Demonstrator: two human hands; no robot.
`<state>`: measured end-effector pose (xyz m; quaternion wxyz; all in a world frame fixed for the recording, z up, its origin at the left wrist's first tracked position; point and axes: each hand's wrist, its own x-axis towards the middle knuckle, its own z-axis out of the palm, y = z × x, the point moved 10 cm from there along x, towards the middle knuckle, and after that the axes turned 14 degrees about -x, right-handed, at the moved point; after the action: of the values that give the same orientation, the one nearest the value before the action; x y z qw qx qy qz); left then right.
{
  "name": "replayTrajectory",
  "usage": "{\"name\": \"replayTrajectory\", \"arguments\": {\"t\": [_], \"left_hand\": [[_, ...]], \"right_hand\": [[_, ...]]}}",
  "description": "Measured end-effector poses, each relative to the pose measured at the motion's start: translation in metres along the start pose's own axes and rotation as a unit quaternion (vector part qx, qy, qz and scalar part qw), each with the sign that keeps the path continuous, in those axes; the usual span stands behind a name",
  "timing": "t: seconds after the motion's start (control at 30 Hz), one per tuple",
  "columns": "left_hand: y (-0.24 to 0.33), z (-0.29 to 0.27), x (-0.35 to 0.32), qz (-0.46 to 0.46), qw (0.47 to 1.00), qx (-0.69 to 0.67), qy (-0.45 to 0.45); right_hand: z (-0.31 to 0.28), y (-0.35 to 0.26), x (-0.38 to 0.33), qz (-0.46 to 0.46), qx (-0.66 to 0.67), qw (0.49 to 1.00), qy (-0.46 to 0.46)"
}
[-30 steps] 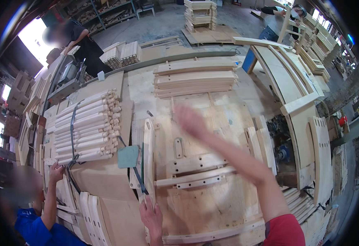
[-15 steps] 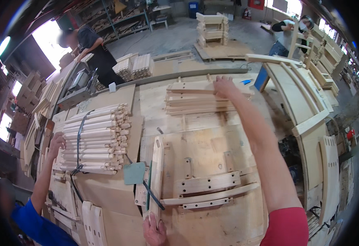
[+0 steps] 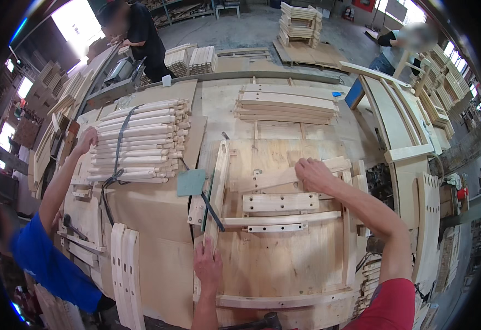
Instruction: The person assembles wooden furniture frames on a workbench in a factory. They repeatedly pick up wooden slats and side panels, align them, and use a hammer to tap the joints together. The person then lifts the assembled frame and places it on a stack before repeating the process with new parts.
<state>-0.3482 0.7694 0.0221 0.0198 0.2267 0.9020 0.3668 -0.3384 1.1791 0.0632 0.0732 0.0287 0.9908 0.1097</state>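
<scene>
The right hand (image 3: 313, 175) curls over a slat (image 3: 276, 179), fingers closed on it and hiding its middle; the thumb is out of sight. The slat lies slantwise on the board (image 3: 284, 264), just beyond a drilled block (image 3: 280, 202). The left hand (image 3: 207, 263), half open, touches the near end of a rail (image 3: 220, 165); whether it grips, I cannot tell. A dark object (image 3: 271, 320) is cut off below, its kind unclear.

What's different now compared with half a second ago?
The right hand has come back from the slat stack toward the person, bringing a wooden slat, now held over the workboard. The left hand stayed at the near end of the long wooden piece.
</scene>
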Motion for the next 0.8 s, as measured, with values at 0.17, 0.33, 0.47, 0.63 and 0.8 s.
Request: {"name": "replayTrajectory", "arguments": {"t": [0.17, 0.33, 0.47, 0.63, 0.8], "left_hand": [[-0.001, -0.001, 0.001, -0.006, 1.000, 0.013, 0.010], [-0.003, -0.004, -0.001, -0.031, 0.999, 0.017, 0.008], [-0.003, -0.010, -0.007, -0.047, 0.999, 0.013, 0.000], [0.015, -0.006, 0.001, -0.016, 0.999, 0.042, 0.020], [0.110, 0.015, 0.038, 0.157, 0.986, -0.009, 0.053]], "right_hand": [[0.011, -0.019, 0.006, -0.011, 0.018, 0.999, 0.047], [0.022, -0.022, 0.007, 0.014, 0.069, 0.997, -0.006], [0.020, -0.032, 0.010, -0.010, 0.090, 0.995, -0.036], [0.040, -0.001, 0.011, -0.060, 0.264, 0.962, 0.041], [0.047, 0.005, -0.018, 0.075, 0.301, 0.935, 0.172]]}}
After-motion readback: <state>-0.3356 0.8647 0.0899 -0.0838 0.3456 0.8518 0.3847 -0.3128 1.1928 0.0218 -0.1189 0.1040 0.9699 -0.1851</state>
